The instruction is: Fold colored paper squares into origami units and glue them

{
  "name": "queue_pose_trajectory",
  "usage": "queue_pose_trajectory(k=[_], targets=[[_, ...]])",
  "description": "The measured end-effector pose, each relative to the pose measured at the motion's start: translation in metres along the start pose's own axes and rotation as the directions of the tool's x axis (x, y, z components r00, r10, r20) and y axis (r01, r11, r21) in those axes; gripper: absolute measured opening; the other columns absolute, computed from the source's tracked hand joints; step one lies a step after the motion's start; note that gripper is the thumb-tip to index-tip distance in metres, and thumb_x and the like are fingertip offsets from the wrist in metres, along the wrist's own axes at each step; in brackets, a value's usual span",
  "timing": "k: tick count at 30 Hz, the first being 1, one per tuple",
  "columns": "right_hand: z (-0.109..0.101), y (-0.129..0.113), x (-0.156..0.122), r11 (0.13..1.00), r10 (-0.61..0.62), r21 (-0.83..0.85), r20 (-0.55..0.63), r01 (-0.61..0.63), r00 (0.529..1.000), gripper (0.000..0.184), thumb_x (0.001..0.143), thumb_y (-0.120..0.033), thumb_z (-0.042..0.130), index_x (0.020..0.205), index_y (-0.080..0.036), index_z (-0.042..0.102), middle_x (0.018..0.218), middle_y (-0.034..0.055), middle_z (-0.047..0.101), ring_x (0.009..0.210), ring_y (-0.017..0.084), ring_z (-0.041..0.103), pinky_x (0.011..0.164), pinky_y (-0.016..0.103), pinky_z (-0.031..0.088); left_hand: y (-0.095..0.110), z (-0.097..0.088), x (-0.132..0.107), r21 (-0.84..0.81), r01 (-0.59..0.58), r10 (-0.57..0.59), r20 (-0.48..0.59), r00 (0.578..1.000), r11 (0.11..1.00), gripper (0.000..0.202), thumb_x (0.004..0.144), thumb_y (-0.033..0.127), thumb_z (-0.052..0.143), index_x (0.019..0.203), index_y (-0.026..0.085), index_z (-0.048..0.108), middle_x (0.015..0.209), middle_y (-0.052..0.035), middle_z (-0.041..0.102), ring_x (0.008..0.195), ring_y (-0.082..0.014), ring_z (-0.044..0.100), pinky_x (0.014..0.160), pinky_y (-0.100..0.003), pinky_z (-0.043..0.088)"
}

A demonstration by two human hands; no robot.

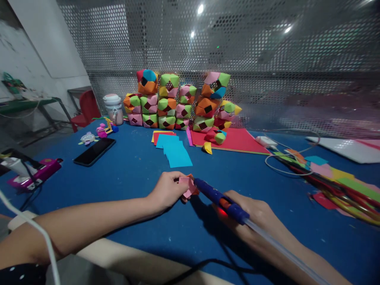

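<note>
Nearest the lens, the right hand (pixel 252 215) at about five o'clock grips a blue glue gun (pixel 219 198), its nozzle pointing toward ten o'clock and touching a small pink folded paper piece (pixel 187 186). At the table's centre, the left hand (pixel 168 190) pinches that piece closed between its fingers against the blue table (pixel 133 170). Judging by this, gluing a fold is the step in hand; it calls for a steady nozzle and fingers kept off the hot tip. Stacked paper cubes (pixel 178 103) stand at twelve o'clock, cyan paper squares (pixel 175 152) just before them.
</note>
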State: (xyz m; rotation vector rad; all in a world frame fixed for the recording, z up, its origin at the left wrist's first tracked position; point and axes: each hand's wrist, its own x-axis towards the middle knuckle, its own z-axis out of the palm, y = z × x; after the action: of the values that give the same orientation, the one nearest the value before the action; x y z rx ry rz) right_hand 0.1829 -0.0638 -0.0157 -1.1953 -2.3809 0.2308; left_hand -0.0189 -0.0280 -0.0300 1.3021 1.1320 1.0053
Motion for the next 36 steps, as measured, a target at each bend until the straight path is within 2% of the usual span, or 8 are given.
queue_pose_trajectory(k=[8, 25, 30, 32, 36], targets=[[0.0037, 0.001, -0.0003, 0.997, -0.059, -0.045, -0.017, 0.058, 0.998, 0.012, 0.083, -0.026, 0.043, 0.076, -0.02, 0.049, 0.061, 0.001, 0.057, 0.051, 0.013, 0.052, 0.049, 0.023, 0.035, 0.0025, 0.0007, -0.0006, 0.004, 0.0, 0.0, 0.015, 1.0, 1.0, 0.011, 0.067, 0.011, 0.048, 0.065, 0.012, 0.058, 0.051, 0.0019, 0.056, 0.042, -0.0077, 0.051, 0.042, -0.02, 0.045], [-0.0018, -0.0026, 0.0009, 1.0, -0.008, -0.021, -0.017, 0.008, 1.0, 0.01, 0.082, -0.025, 0.044, 0.074, -0.021, 0.049, 0.06, 0.0012, 0.058, 0.05, 0.014, 0.052, 0.048, 0.024, 0.036, 0.0021, 0.0008, -0.0004, -0.012, -0.001, 0.001, -0.005, 1.0, 1.0, 0.009, 0.067, 0.012, 0.049, 0.066, 0.012, 0.058, 0.051, 0.0012, 0.057, 0.042, -0.0082, 0.051, 0.042, -0.02, 0.045], [-0.0017, 0.0002, -0.0006, 0.988, 0.085, 0.13, -0.036, -0.08, 0.996, 0.018, 0.084, -0.031, 0.043, 0.069, -0.022, 0.047, 0.057, -0.001, 0.055, 0.046, 0.012, 0.049, 0.044, 0.022, 0.036, 0.0012, 0.0005, 0.0003, -0.031, 0.0, -0.002, -0.043, 0.999, 1.0, 0.014, 0.065, 0.008, 0.047, 0.07, 0.011, 0.06, 0.052, 0.0006, 0.058, 0.043, -0.009, 0.053, 0.043, -0.021, 0.045], [-0.001, 0.0002, -0.0004, 0.964, 0.166, 0.221, -0.067, -0.147, 0.984, 0.021, 0.083, -0.035, 0.045, 0.066, -0.022, 0.046, 0.054, -0.0018, 0.053, 0.045, 0.012, 0.048, 0.043, 0.022, 0.037, 0.0027, 0.0008, 0.0, -0.043, 0.014, -0.017, -0.062, 0.998, 0.999, 0.014, 0.064, 0.007, 0.046, 0.069, 0.01, 0.059, 0.052, 0.0, 0.059, 0.044, -0.0094, 0.054, 0.043, -0.021, 0.046], [-0.0053, -0.0033, 0.0058, 0.895, 0.387, 0.309, -0.175, -0.323, 0.906, 0.028, 0.077, -0.045, 0.051, 0.065, -0.02, 0.054, 0.051, 0.0001, 0.055, 0.045, 0.014, 0.05, 0.04, 0.024, 0.038, 0.0065, 0.0003, -0.0013, -0.093, 0.03, -0.037, -0.065, 0.997, 0.995, 0.015, 0.065, 0.005, 0.046, 0.071, 0.009, 0.059, 0.056, -0.0022, 0.061, 0.047, -0.0103, 0.057, 0.045, -0.021, 0.047]])
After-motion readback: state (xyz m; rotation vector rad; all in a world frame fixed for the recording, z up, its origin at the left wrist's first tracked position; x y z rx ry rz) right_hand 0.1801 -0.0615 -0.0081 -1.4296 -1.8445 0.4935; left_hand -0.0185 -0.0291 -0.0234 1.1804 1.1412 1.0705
